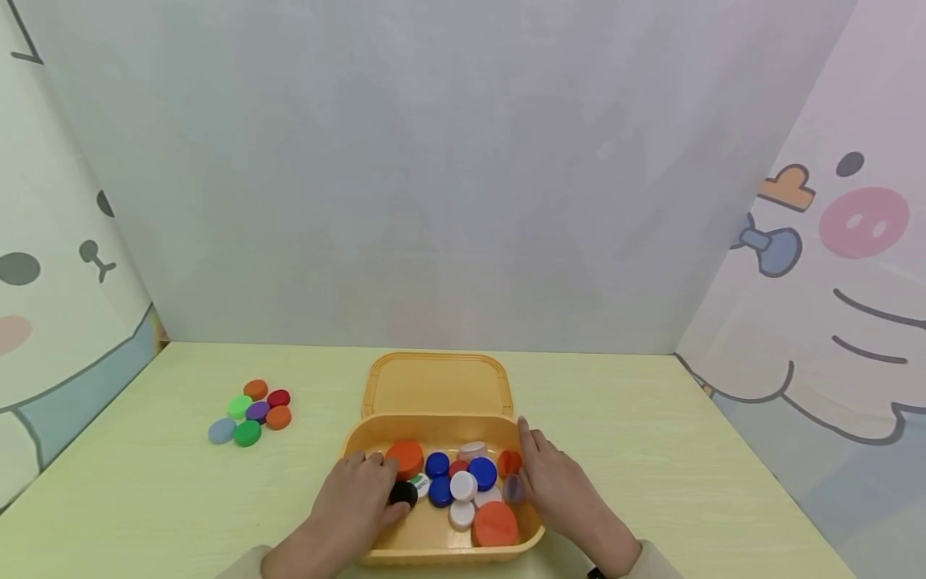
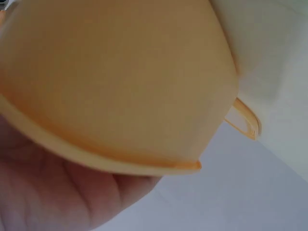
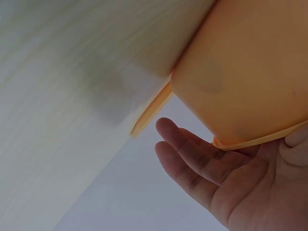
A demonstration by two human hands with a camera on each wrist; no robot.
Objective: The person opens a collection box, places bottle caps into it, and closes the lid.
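Note:
A yellow plastic box (image 1: 434, 555) holds a jumble of bottle caps in several colours. My left hand (image 1: 354, 498) reaches over its left rim with fingers curled down inside. Between that hand's thumb and fingers is a black bottle cap (image 1: 403, 494), partly covered by the hand. Close beside it lie a large orange cap (image 1: 406, 458) and a white-and-green cap (image 1: 420, 485). My right hand (image 1: 560, 490) rests along the right rim, its fingers extended. Near its thumb side, inside the box, is a pale purple cap (image 1: 514, 489). The box wall (image 2: 125, 82) blocks the contents in both wrist views.
The yellow lid (image 1: 437, 384) lies flat behind the box, right against its back side. On the table (image 1: 637, 434), to the left, sits a loose group of caps including a green cap (image 1: 247, 433) and a purple cap (image 1: 257, 412). A grey-white backdrop (image 1: 434, 177) rises behind.

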